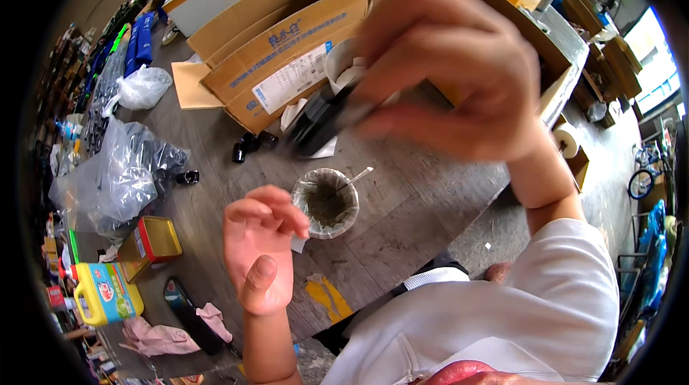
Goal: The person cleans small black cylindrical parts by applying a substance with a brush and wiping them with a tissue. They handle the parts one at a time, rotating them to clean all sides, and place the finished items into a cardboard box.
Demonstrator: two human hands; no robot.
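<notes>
My right hand (452, 76) is raised high on the right, its fingers pinched on a dark, elongated black piece (316, 123) that motion smears. I cannot make out the exact kind of that piece. Left of centre, my left hand (262, 249) is palm up with curled, separated fingers and nothing in it. Its fingertips come close to the rim of a plastic-lined tub (296, 198) of dark grey paste, in which a thin stick (359, 175) leans. Several small black cylindrical fittings (247, 144) lie beyond the tub, and another black fitting (188, 177) lies farther left.
An open cardboard box (308, 33) stands at the back, partly hidden by my right hand. Clear plastic bags (115, 177) lie left. Near me at left are a yellow tin (154, 241), a yellow jug (108, 292), pink cloths (158, 338) and a long black object (190, 313).
</notes>
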